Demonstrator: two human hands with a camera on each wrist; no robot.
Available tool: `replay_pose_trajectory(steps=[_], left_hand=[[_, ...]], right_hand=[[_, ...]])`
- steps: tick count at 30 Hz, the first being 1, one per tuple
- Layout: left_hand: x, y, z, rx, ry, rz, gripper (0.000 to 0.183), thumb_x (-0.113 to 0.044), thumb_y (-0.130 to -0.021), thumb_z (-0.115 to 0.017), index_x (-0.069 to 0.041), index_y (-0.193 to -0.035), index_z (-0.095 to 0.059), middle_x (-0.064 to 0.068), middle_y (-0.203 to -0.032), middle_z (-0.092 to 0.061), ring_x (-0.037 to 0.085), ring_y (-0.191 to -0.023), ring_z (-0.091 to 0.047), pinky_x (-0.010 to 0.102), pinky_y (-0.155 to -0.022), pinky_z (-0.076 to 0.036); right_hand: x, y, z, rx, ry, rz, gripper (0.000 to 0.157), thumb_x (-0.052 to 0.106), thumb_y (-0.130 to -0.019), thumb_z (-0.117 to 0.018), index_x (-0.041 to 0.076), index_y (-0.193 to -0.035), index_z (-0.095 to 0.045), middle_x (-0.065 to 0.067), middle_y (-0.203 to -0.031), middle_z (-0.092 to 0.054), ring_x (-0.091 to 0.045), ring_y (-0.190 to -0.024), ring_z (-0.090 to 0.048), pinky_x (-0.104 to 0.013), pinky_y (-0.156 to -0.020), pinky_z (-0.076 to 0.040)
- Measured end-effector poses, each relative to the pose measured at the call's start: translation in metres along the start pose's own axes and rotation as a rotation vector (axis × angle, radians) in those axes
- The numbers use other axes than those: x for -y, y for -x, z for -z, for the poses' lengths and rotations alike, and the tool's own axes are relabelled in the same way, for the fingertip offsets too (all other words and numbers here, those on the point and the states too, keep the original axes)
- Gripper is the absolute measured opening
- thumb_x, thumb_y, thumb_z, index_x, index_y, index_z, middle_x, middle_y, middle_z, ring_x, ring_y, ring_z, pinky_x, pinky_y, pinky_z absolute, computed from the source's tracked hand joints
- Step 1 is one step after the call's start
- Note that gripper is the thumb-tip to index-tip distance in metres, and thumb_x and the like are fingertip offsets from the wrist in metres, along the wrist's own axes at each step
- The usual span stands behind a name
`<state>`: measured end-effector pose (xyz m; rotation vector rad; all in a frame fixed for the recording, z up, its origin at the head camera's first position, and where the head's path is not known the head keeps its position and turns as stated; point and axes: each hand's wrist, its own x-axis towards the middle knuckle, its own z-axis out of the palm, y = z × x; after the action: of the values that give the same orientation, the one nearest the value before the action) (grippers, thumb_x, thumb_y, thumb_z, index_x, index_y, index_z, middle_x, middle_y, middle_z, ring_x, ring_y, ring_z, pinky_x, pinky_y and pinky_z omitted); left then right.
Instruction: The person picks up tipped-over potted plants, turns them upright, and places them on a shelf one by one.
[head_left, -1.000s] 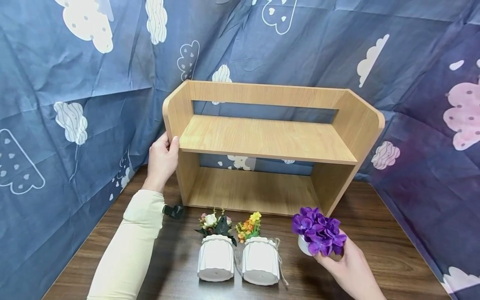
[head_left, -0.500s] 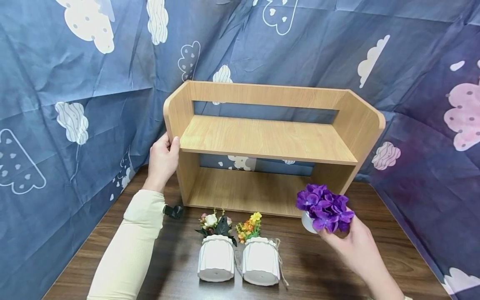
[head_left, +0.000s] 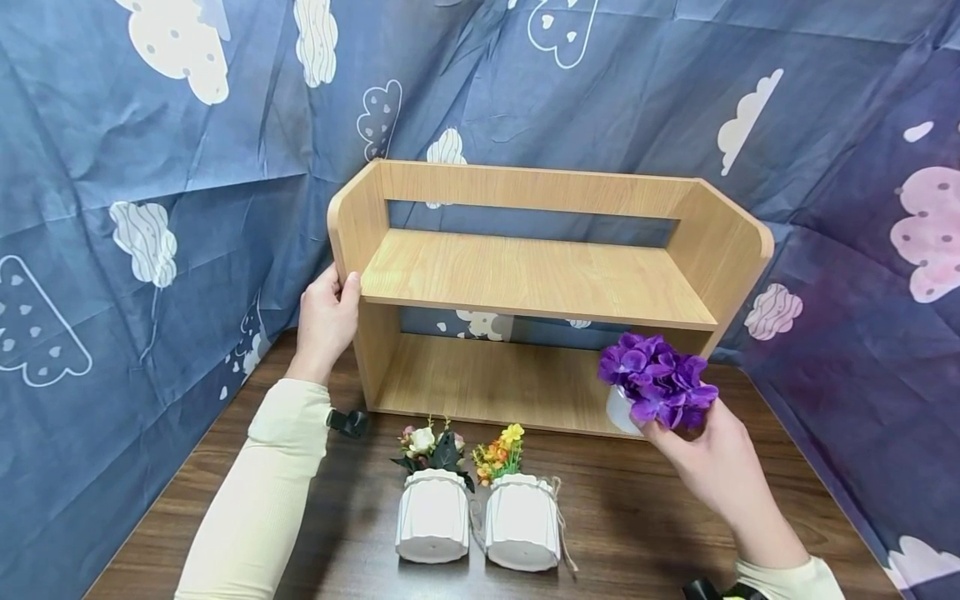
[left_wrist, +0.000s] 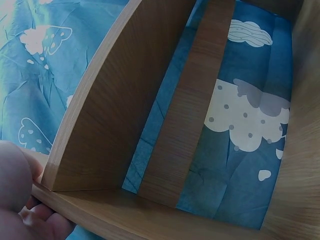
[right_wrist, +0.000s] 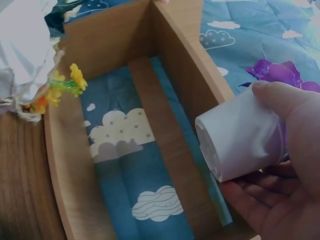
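My right hand grips a white pot with purple artificial flowers, held up in front of the lower right of a wooden two-tier shelf. In the right wrist view, the thumb and fingers wrap the smooth white pot, with the shelf's lower compartment behind it. My left hand grips the front edge of the shelf's left side panel, thumb on the near face. The left wrist view shows its curled fingers around the panel edge.
Two white pots wrapped in twine stand before the shelf: one with white and pink flowers, one with orange and yellow flowers. The shelf stands on a dark wooden table. Blue cloud-patterned fabric hangs behind and at both sides.
My right hand has carried the purple potted flower up and slightly right, from the table's front area toward the shelf's lower right opening. The left hand has kept its grip on the panel.
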<state>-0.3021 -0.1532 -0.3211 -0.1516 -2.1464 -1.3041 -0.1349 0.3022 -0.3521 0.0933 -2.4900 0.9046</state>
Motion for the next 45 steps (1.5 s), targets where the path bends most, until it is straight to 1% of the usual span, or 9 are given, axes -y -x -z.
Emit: replay_pose_trajectory(steps=[10, 14, 18, 21, 28, 36, 40, 43, 45], left_hand=[[-0.001, 0.0, 0.0, -0.003, -0.01, -0.004, 0.035, -0.02, -0.11, -0.054, 0.002, -0.132, -0.069, 0.026, -0.122, -0.077, 0.038, -0.11, -0.073, 0.056, -0.097, -0.055], [-0.001, 0.0, 0.0, -0.001, -0.005, 0.002, 0.036, -0.02, -0.11, -0.054, 0.002, -0.133, -0.069, 0.026, -0.123, -0.077, 0.038, -0.111, -0.073, 0.056, -0.098, -0.055], [0.0, 0.0, 0.0, 0.002, -0.003, 0.004, 0.036, -0.02, -0.11, -0.054, 0.002, -0.134, -0.069, 0.025, -0.124, -0.077, 0.037, -0.112, -0.073, 0.055, -0.099, -0.055], [0.0, 0.0, 0.0, 0.0, -0.009, 0.002, 0.036, -0.02, -0.11, -0.054, 0.002, -0.134, -0.069, 0.026, -0.124, -0.077, 0.038, -0.112, -0.073, 0.056, -0.099, -0.055], [0.0, 0.0, -0.001, -0.004, -0.008, 0.004, 0.036, -0.02, -0.11, -0.054, 0.002, -0.134, -0.069, 0.026, -0.124, -0.076, 0.037, -0.112, -0.073, 0.055, -0.098, -0.055], [0.0, 0.002, -0.001, 0.006, -0.008, 0.016, 0.038, -0.021, -0.111, -0.053, 0.002, -0.138, -0.067, 0.026, -0.128, -0.075, 0.037, -0.115, -0.072, 0.056, -0.1, -0.056], [0.0, 0.002, -0.001, 0.003, -0.003, 0.014, 0.038, -0.021, -0.111, -0.054, 0.002, -0.138, -0.067, 0.026, -0.127, -0.075, 0.037, -0.113, -0.072, 0.055, -0.099, -0.056], [0.0, 0.002, 0.0, 0.001, 0.003, 0.013, 0.038, -0.021, -0.111, -0.054, 0.002, -0.138, -0.067, 0.026, -0.127, -0.075, 0.037, -0.112, -0.072, 0.055, -0.099, -0.056], [0.0, 0.002, 0.0, 0.0, 0.007, 0.014, 0.038, -0.021, -0.111, -0.054, 0.002, -0.139, -0.067, 0.026, -0.128, -0.075, 0.037, -0.113, -0.072, 0.055, -0.099, -0.056]], right_hand=[[0.01, -0.023, 0.013, -0.048, -0.018, -0.019, 0.066, 0.029, -0.091, -0.086, 0.002, -0.145, -0.06, -0.028, -0.128, -0.073, 0.02, -0.097, -0.05, -0.012, -0.084, -0.042], [0.014, -0.031, 0.017, -0.062, -0.023, -0.036, 0.072, 0.03, -0.092, -0.085, 0.004, -0.151, -0.055, -0.028, -0.136, -0.07, -0.013, -0.11, -0.067, -0.011, -0.086, -0.04], [0.017, -0.037, 0.022, -0.062, -0.021, -0.059, 0.075, 0.033, -0.094, -0.083, 0.003, -0.154, -0.051, -0.03, -0.14, -0.067, -0.042, -0.12, -0.065, -0.012, -0.086, -0.039], [0.019, -0.042, 0.024, -0.063, -0.013, -0.066, 0.076, 0.035, -0.095, -0.082, 0.004, -0.156, -0.05, -0.03, -0.143, -0.065, -0.042, -0.119, -0.064, -0.01, -0.085, -0.038], [0.022, -0.053, 0.024, -0.071, 0.01, -0.047, 0.074, 0.038, -0.095, -0.082, 0.006, -0.154, -0.052, -0.026, -0.134, -0.07, -0.018, -0.097, -0.055, -0.018, -0.081, -0.041], [0.028, -0.065, 0.028, -0.065, -0.005, -0.055, 0.075, 0.04, -0.097, -0.079, 0.004, -0.155, -0.051, -0.03, -0.14, -0.067, -0.036, -0.11, -0.061, -0.016, -0.084, -0.042], [0.031, -0.071, 0.03, -0.04, -0.03, -0.066, 0.079, 0.042, -0.098, -0.078, 0.007, -0.161, -0.045, -0.03, -0.15, -0.061, -0.047, -0.127, -0.062, -0.042, -0.104, -0.055], [0.032, -0.077, 0.031, -0.03, -0.045, -0.07, 0.082, 0.045, -0.099, -0.076, 0.009, -0.164, -0.041, -0.029, -0.155, -0.057, -0.05, -0.135, -0.058, -0.069, -0.112, -0.047], [0.032, -0.08, 0.032, -0.026, -0.059, -0.069, 0.083, 0.045, -0.099, -0.076, 0.008, -0.165, -0.04, -0.03, -0.156, -0.055, -0.052, -0.137, -0.056, -0.073, -0.113, -0.043]])
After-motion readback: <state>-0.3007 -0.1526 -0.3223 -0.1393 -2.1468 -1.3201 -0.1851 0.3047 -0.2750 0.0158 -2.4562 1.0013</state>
